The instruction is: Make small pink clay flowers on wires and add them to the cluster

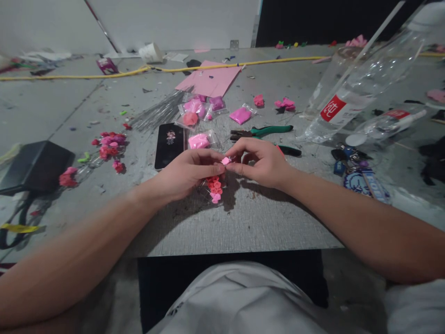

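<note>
Close together over the table, my left hand (193, 170) and my right hand (259, 160) pinch a small pink piece (225, 161) that looks like soft clay. Both hands are closed, and their fingertips partly hide the piece. Just below my left fingertips lies a cluster of small red and pink flower-like pieces (215, 185) with thin wires. A black phone (170, 146) rests beside my left hand. Behind the hands is a small bag of pink clay (199, 141). Pliers with green handles (262, 132) lie beyond my right hand.
More clay bags (240, 114), thin wires (160, 111) and a pink sheet (210, 78) lie farther back. Finished-looking flower clusters (111, 144) and a black box-like object (36, 167) are at left. A tall bottle (342, 104) and keys (351, 155) stand or lie at right. A yellow cable (208, 67) crosses behind.
</note>
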`<state>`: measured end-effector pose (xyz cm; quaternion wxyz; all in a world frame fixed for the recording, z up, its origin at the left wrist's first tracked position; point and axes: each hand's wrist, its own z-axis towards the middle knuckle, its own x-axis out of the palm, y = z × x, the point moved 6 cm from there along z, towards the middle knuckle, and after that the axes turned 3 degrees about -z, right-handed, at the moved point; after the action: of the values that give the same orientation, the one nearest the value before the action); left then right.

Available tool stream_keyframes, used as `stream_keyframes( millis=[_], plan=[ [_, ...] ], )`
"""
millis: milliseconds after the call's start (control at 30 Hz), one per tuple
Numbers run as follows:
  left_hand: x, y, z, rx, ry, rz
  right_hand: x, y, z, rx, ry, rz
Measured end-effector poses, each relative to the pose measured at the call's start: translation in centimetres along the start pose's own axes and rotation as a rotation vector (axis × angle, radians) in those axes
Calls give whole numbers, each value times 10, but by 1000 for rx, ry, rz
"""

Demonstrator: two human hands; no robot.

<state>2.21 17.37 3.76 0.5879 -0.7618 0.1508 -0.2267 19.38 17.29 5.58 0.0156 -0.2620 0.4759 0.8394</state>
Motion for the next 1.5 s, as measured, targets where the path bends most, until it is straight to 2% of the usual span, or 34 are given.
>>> stream_keyframes(
  millis=[233, 400, 767, 1133, 1400, 1500],
  plan=[
    [-3, -3, 1, 47, 4, 11, 5, -5, 2, 34, 115, 101],
    [-3, -4, 1, 36, 16, 6, 10, -10, 0, 115, 163, 203],
    [-1, -4, -1, 32, 58, -26, 12, -7, -1, 69, 140, 261],
    [-1, -5, 0, 5, 84, -36, 13, -10, -1, 124, 133, 275],
    [1, -4, -1, -10, 138, -38, 12, -6, -1, 73, 111, 281],
    [2, -4, -1, -12, 150, -59, 12, -10, -1, 111, 117, 285]
  ],
)
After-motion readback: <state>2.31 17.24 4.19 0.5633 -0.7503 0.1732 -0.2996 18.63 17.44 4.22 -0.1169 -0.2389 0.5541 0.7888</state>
